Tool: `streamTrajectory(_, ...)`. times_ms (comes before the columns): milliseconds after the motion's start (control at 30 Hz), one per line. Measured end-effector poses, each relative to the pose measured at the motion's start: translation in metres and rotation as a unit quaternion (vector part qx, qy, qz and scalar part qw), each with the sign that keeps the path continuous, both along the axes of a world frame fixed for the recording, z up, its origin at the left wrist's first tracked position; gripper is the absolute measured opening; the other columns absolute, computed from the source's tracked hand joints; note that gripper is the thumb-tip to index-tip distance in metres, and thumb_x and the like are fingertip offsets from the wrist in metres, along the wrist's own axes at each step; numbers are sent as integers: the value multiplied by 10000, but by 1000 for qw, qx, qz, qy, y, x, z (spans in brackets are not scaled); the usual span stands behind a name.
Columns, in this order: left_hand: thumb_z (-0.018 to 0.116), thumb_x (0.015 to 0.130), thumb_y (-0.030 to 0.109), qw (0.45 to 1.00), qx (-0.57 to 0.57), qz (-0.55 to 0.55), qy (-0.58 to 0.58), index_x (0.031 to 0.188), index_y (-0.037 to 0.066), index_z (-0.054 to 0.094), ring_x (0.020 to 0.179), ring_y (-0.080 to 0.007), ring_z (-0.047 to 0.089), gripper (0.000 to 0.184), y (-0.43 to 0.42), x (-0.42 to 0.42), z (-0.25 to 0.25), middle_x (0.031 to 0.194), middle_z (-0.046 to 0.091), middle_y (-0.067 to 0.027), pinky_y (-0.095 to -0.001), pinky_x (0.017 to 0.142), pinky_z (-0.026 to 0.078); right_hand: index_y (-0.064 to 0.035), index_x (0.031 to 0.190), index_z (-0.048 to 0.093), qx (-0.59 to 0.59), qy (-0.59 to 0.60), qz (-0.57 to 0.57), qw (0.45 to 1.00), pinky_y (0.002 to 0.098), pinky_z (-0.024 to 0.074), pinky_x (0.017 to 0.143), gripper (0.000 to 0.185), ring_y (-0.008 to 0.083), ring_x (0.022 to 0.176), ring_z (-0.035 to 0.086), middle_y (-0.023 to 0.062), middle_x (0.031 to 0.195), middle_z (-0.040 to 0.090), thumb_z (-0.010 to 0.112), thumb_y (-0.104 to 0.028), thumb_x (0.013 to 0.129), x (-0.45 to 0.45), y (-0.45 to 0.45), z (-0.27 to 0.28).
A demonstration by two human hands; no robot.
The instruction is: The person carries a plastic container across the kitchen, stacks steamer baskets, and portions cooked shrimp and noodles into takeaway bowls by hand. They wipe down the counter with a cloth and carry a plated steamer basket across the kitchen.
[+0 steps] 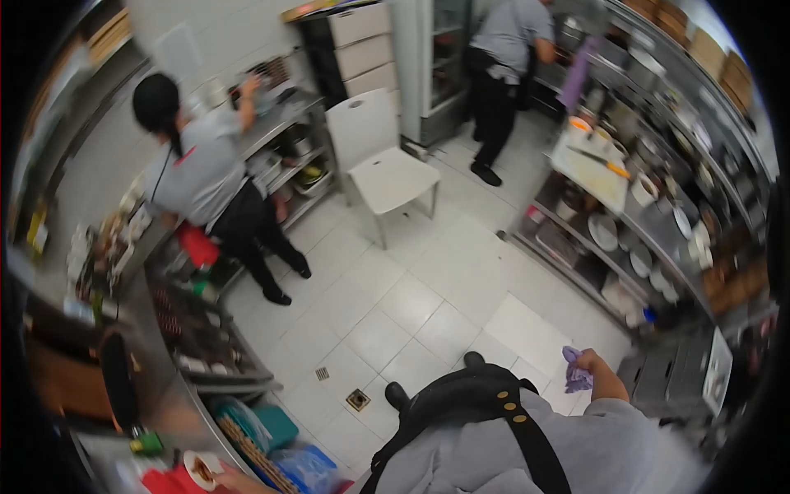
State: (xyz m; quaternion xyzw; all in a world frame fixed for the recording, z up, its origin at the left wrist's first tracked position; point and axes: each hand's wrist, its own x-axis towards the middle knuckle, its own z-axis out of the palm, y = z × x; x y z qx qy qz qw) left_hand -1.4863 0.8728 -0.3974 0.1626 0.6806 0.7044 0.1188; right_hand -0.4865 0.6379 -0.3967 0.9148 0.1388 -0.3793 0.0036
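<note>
In the head view, my right hand point(589, 360) is out to my right side, closed round a crumpled purple cloth point(578, 379). The cloth hangs over the tiled floor, left of a grey cabinet. Low at the left edge, my left hand point(232, 477) grips a small white bowl point(191, 461) with something brown inside. Only part of that hand shows. Red material point(160, 482) lies beside the bowl at the steel counter point(193, 412).
A white chair point(395, 177) stands on the floor ahead. One person point(197, 181) works at the left counter, another point(506, 49) at the back. A knife point(597, 160) lies on a cutting board point(605, 185) to the right. Drains point(358, 400) mark the floor.
</note>
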Motion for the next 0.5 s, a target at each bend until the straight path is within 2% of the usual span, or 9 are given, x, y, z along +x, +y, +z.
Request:
streamTrajectory(100, 524, 807, 237, 905, 209, -343, -143, 947, 0, 571, 881, -283, 591, 280, 57, 42, -36, 930, 588, -149, -403, 775, 506, 69, 1000, 576, 273, 129, -250, 920, 400, 545, 645, 318, 266, 755, 637, 153, 855, 625, 593, -39, 701, -7, -62, -99)
streamTrajectory(133, 554, 773, 206, 882, 105, -369, -272, 797, 44, 556, 766, -245, 558, 163, 71, 87, -51, 797, 567, -115, -373, 718, 494, 28, 927, 584, 423, 283, -436, 742, 406, 531, 652, 267, 291, 757, 625, 170, 862, 628, 573, -160, 739, -34, -53, -84)
streamTrajectory(200, 567, 768, 159, 806, -20, -388, -447, 706, 55, 552, 696, -225, 540, 121, 125, 238, -63, 740, 567, -102, -367, 721, 502, 8, 1001, 542, 504, 369, -522, 580, 435, 530, 663, 340, 299, 740, 623, 150, 867, 622, 490, -228, 761, -71, -12, -31)
streamTrajectory(233, 549, 798, 144, 853, -81, -488, -166, 850, 10, 545, 850, -257, 566, 144, 146, 330, -98, 941, 588, -138, -427, 770, 509, 16, 1054, 541, 534, 399, -505, 548, 467, 517, 732, 406, 323, 824, 625, 157, 921, 626, 497, -245, 746, -81, 0, -9)
streamTrajectory(267, 533, 828, 150, 785, -105, -447, -416, 1029, -1, 499, 1025, -305, 537, 254, 150, 455, -46, 1137, 538, -156, -494, 802, 497, 23, 1142, 511, 554, 423, -501, 513, 481, 494, 812, 497, 336, 915, 613, 177, 1013, 614, 507, -260, 733, -89, 10, 18)
streamTrajectory(333, 524, 846, 135, 668, -73, -652, -351, 1131, 46, 480, 1069, -319, 530, 302, 102, 665, 40, 1165, 524, -159, -560, 780, 500, 4, 1218, 467, 571, 454, -505, 461, 483, 463, 882, 573, 345, 997, 581, 185, 1116, 581, 524, -278, 723, -93, 9, 56)
streamTrajectory(400, 502, 863, 76, 475, -76, -810, -336, 1113, 51, 488, 1003, -314, 578, 252, 15, 813, 114, 1143, 532, -153, -464, 659, 559, -13, 1202, 487, 589, 457, -532, 401, 495, 436, 917, 553, 339, 1037, 560, 175, 1139, 575, 529, -279, 720, -83, -1, 75)
streamTrajectory(467, 511, 859, 36, 256, -122, -904, -321, 1122, 43, 490, 1017, -286, 581, 264, -75, 899, 132, 1127, 538, -146, -436, 660, 573, 1, 1187, 499, 640, 388, -565, 346, 496, 406, 955, 510, 340, 1086, 534, 179, 1173, 564, 468, -280, 763, -66, -11, 76)
streamTrajectory(500, 512, 853, 16, 226, -111, -930, -268, 1131, 43, 488, 1010, -269, 580, 280, -102, 926, 117, 1123, 540, -142, -424, 663, 577, 8, 1180, 505, 662, 354, -577, 322, 497, 391, 974, 494, 340, 1111, 522, 181, 1191, 558, 437, -280, 785, -51, -23, 77)
